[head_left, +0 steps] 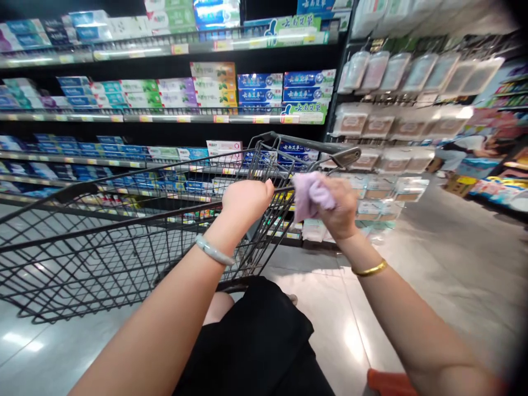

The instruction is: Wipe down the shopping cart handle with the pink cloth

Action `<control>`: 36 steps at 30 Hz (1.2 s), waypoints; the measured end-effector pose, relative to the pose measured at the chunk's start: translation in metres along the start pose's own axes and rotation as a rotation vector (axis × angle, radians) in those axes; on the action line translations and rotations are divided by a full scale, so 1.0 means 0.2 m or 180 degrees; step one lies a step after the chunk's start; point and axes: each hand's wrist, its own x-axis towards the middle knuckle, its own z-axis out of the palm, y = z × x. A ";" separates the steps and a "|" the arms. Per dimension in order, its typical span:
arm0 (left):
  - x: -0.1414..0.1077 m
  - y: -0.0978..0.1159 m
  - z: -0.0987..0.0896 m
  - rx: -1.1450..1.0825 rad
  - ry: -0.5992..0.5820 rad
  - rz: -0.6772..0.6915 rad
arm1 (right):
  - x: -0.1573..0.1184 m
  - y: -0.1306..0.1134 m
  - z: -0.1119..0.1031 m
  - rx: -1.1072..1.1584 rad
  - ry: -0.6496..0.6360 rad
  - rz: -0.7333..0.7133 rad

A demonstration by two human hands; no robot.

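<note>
A black wire shopping cart (103, 225) stands across the view, its handle end to the right. My left hand (247, 201) is closed around the cart's top rim near that end; the fingers are mostly hidden behind the hand. In my right hand (342, 203) is a bunched light purple cloth (307, 195), held just below the cart's handle (325, 147). The cloth is at the wire end of the basket; whether it touches the wire I cannot tell. On my left wrist sits a pale bangle (214, 251), and on my right a gold one (371, 269).
Shelves of boxed toothpaste (259, 91) run behind the cart. Hanging packs (398, 71) fill the rack at the right. Farther back, a person (457, 151) bends beside cartons. An orange-red object (390, 382) lies on the tiled floor (445, 264) at lower right.
</note>
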 end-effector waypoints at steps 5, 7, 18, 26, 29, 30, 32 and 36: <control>0.00 0.00 -0.01 0.0011 -0.0025 0.0036 | 0.04 0.00 -0.01 0.0168 -0.0333 -0.0211; 0.00 0.00 -0.01 0.0024 -0.0062 0.0042 | 0.06 0.00 -0.02 0.0167 -0.0136 -0.0073; -0.01 -0.01 -0.01 0.0207 -0.0146 0.0226 | 0.14 0.08 -0.06 0.0166 0.0833 0.0293; 0.00 0.00 -0.02 0.0069 -0.0109 -0.0003 | 0.17 0.09 -0.07 0.0146 0.0733 0.0164; 0.00 0.00 -0.02 0.0049 -0.0135 -0.0050 | 0.19 0.10 -0.08 0.0141 0.0349 -0.0097; 0.00 0.00 -0.02 0.0039 -0.0133 -0.0052 | 0.20 0.10 -0.08 0.0166 0.0186 -0.0162; 0.00 0.00 -0.02 -0.0006 -0.0125 -0.0086 | 0.20 0.10 -0.08 0.0167 0.0355 -0.0073; 0.01 0.01 -0.02 -0.0073 -0.0092 -0.0188 | 0.16 0.05 -0.06 0.0208 0.0618 0.0103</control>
